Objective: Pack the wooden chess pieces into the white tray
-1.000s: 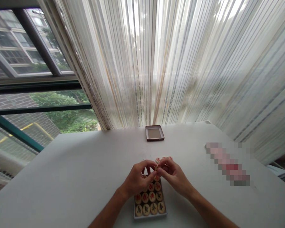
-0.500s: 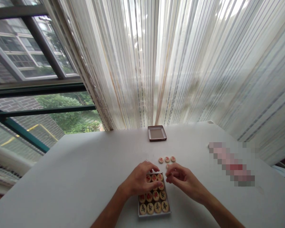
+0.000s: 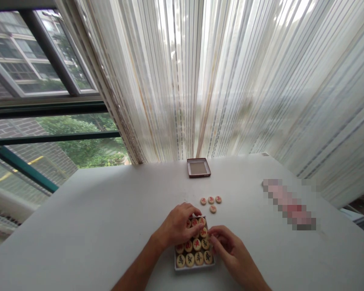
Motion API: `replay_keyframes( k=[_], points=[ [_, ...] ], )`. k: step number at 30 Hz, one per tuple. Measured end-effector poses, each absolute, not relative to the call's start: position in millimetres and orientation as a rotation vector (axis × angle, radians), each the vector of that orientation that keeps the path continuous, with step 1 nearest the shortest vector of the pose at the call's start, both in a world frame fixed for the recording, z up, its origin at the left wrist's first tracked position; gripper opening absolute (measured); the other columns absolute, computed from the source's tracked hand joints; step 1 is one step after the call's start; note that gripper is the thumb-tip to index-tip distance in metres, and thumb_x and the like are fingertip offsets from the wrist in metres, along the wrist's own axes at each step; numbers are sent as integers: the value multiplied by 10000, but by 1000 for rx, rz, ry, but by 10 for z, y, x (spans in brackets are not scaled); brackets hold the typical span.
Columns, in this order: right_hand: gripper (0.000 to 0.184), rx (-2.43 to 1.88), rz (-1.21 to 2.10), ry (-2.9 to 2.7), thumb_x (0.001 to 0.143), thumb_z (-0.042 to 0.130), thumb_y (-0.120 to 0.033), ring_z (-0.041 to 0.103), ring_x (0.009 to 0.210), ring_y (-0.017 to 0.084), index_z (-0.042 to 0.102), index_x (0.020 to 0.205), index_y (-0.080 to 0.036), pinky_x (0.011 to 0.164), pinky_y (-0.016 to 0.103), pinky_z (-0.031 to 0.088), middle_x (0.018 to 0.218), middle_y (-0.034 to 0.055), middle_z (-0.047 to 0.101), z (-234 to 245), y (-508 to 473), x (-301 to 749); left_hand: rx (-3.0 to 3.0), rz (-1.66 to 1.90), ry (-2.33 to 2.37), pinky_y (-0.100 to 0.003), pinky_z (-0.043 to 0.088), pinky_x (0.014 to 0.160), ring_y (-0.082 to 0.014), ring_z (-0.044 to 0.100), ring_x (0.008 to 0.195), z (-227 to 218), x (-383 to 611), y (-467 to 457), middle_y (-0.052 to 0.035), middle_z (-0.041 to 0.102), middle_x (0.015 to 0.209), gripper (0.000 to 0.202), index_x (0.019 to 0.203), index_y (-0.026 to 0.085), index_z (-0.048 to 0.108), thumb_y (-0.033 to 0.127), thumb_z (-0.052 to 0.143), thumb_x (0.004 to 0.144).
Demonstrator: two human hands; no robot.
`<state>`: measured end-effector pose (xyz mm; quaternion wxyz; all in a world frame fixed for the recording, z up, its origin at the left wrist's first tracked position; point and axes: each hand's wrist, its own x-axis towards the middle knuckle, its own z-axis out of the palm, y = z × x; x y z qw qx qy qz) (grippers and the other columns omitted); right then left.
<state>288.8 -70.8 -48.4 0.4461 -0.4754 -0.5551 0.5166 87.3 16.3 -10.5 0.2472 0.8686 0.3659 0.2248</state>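
A shallow box (image 3: 195,268) of round Chinese chess pieces lies in front of me, with red-marked pieces toward the far end and black-marked ones at the near end. My left hand (image 3: 182,224) rests over its left side, fingers at the far rim and thumb stretched across the pieces, apart from each other. At the box's right edge, my right hand (image 3: 226,244) has thumb and fingers pinched together; what lies between them is hidden. Beyond the box, a red-marked chess piece (image 3: 212,209) sits alone, with a row of three red-marked pieces (image 3: 211,199) behind it.
A dark-rimmed shallow tray or lid (image 3: 199,176) lies near the far edge of the white table (image 3: 109,214). To the right is a blurred-out pinkish item (image 3: 288,204). Striped curtains (image 3: 182,81) hang behind, beside a window (image 3: 48,76) at left.
My right hand has moved nearer, from beside the loose pieces to the box's right edge, uncovering the single piece. My left hand stays over the box. The view has shifted slightly.
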Motion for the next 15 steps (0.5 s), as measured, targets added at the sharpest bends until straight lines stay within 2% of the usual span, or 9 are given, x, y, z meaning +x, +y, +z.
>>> replay_keyframes(
  k=[5,15],
  points=[
    [313,-1292,1124,-1426,928,578,-496,640,756,200,656,980,-198,661,279,512,826,49,677,-483,-751,2812,2371,571,989,-328,465,862,-223,603,947,-108,865,168,-45,682,1031,357,1082,219,661,391,754,784],
    [236,-1358,843,-1607,960,545,-421,562,660,160,660,959,-214,591,253,456,821,34,641,-540,-784,2737,2396,591,983,-331,455,869,-214,603,940,-121,878,166,-42,682,1002,219,1046,217,668,298,684,843]
  ],
)
